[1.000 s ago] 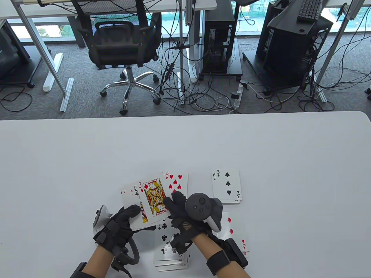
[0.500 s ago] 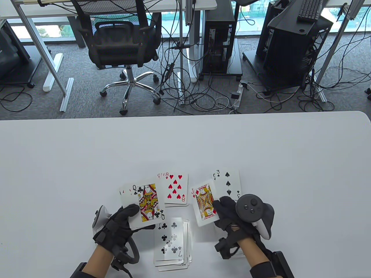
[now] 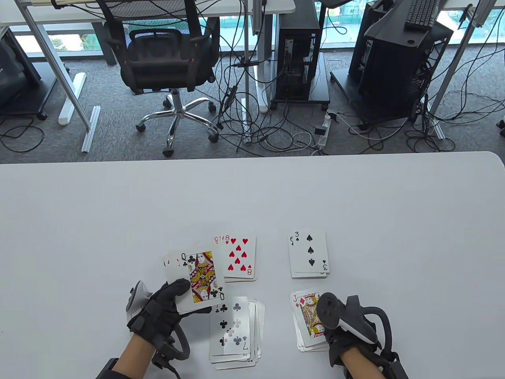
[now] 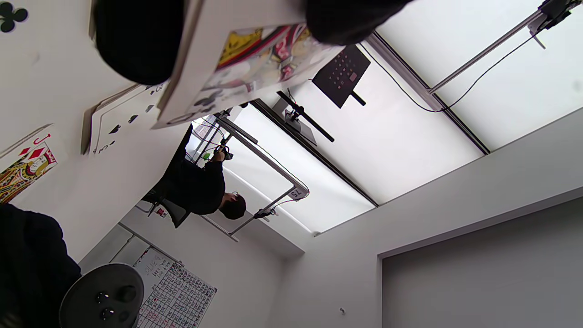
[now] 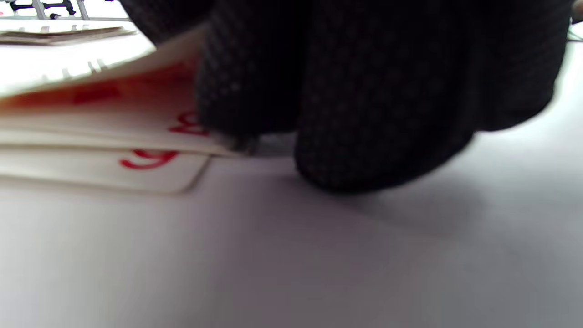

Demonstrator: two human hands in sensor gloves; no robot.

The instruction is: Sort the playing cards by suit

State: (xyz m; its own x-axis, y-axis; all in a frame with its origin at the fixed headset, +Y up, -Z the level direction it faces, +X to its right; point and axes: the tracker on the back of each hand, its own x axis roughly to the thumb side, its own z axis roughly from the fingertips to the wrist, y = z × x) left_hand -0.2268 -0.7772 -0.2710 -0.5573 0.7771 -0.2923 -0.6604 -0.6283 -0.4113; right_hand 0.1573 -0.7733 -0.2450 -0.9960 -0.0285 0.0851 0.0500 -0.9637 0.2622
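Your right hand (image 3: 347, 327) fingers pinch the jack of diamonds (image 3: 309, 318) atop the diamond pile (image 3: 302, 343); left hand (image 3: 163, 306) thumb clamps the fanned cards (image 3: 195, 280).

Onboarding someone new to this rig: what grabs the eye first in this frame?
The two black-gloved hands at the table's near edge: the left hand holds a fan topped by the queen of clubs, and the right hand sets the jack of diamonds on the near-right pile. Face-up piles lie between: hearts, spades, clubs.
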